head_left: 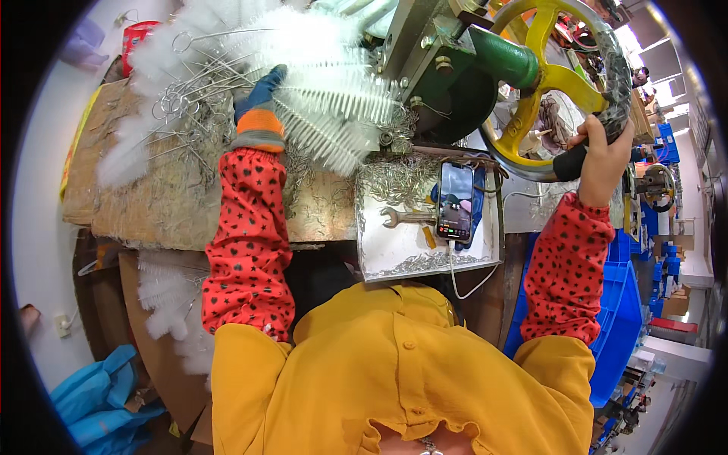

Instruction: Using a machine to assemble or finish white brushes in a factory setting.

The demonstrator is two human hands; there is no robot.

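Observation:
My left hand (260, 97), in a blue and orange glove, reaches into a pile of white bristle brushes (326, 83) with twisted wire handles, and its fingers are buried among the bristles. My right hand (603, 152) grips the black handle on the rim of a yellow handwheel (540, 72) at the upper right. The wheel belongs to a green and grey machine (447, 76) just behind the brushes. Both forearms wear red sleeves with dark spots.
A wooden bench (174, 205) carries loose wire brush handles (186, 106). A white tray (379, 258) holds metal shavings, a spanner (402, 218) and a phone (455, 201) on a cable. Blue bins (618, 318) stand at the right, more white brushes (171, 296) lower left.

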